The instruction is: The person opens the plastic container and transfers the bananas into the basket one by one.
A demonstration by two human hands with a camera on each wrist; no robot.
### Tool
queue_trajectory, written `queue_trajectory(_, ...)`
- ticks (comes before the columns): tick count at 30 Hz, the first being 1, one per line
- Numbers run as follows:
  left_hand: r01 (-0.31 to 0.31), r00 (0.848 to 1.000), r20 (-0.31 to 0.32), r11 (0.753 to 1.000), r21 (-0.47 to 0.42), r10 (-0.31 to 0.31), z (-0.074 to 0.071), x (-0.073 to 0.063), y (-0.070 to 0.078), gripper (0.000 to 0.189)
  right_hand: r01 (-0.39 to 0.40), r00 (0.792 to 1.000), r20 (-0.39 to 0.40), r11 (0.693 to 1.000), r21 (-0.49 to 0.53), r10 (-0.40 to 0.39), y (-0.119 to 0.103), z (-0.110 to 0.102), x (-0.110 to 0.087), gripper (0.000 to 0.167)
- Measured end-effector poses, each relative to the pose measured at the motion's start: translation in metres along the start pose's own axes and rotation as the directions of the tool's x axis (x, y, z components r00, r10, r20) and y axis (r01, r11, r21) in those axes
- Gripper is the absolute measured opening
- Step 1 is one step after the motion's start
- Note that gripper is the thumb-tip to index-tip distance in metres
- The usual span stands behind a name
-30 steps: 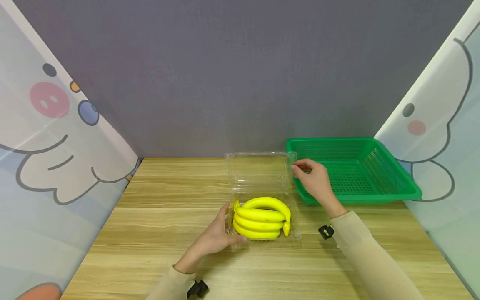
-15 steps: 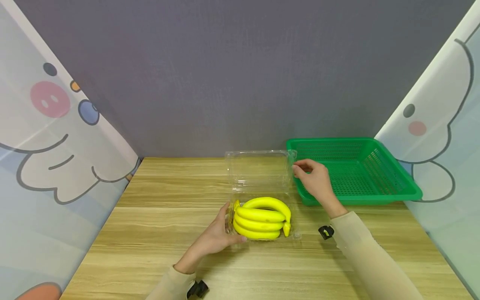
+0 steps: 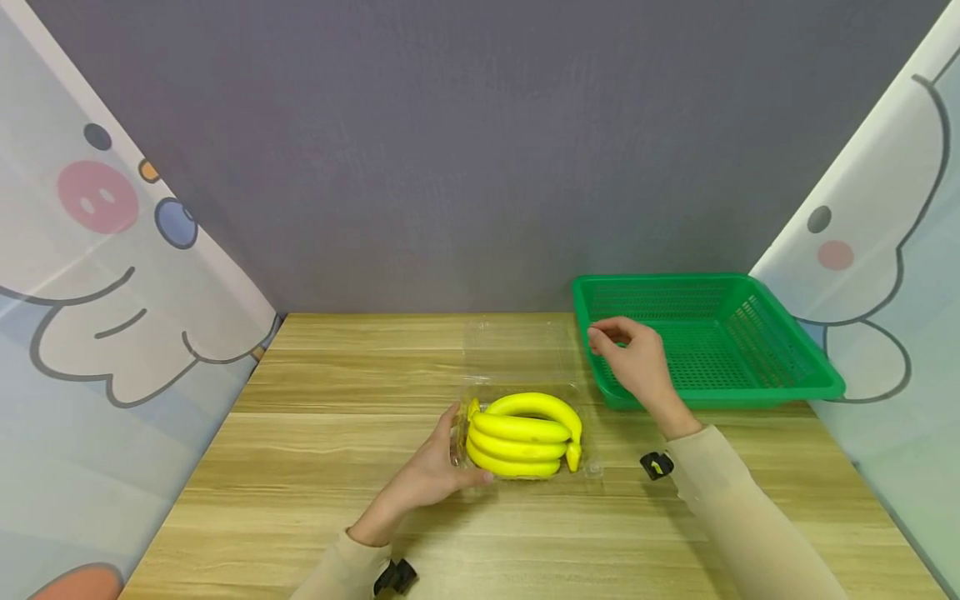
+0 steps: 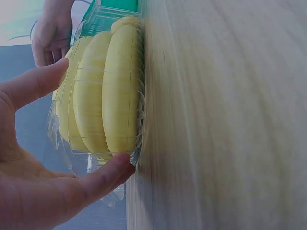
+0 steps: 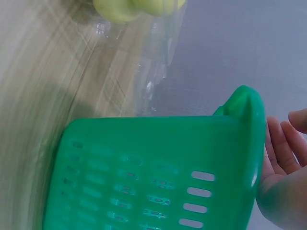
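A clear plastic clamshell container (image 3: 592,472) stands on the table with its lid (image 3: 517,352) folded back towards the wall. Inside its base lies a bunch of yellow bananas (image 3: 519,450). My left hand (image 3: 429,473) holds the container's left end, thumb at the front corner and fingers round the far side. In the left wrist view, thumb and fingertips (image 4: 111,168) span the container's wall. Above the green basket's left edge is my right hand (image 3: 633,360), fingers loosely bent and holding nothing. The right wrist view shows that hand (image 5: 288,177) beside the basket's rim.
A green slotted plastic basket (image 3: 795,393) sits at the back right, close to the container. The wooden table (image 3: 315,467) ends at a grey wall (image 3: 480,167), with cartoon-printed panels (image 3: 112,275) on both sides.
The lid has tipped farther back and lower, away from my right hand's fingertips. That hand has moved slightly right. My left hand and the bananas have stayed in place.
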State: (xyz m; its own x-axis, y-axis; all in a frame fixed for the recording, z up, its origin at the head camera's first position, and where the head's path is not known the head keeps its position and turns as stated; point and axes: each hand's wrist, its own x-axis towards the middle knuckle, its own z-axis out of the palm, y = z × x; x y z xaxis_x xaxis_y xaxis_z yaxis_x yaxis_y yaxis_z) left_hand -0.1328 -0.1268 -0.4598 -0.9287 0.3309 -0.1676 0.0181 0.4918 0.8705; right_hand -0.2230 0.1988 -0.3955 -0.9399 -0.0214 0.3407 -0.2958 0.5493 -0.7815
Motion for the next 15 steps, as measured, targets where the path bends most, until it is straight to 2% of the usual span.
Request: queue_trajectory(15,0.005,1.0,-0.002,1.0,0.002,-0.005,-0.001,0.0,0.001,0.122,0.052,0.998,0.026,0.998,-0.044,-0.051,-0.017,-0.004,-0.01,0.033)
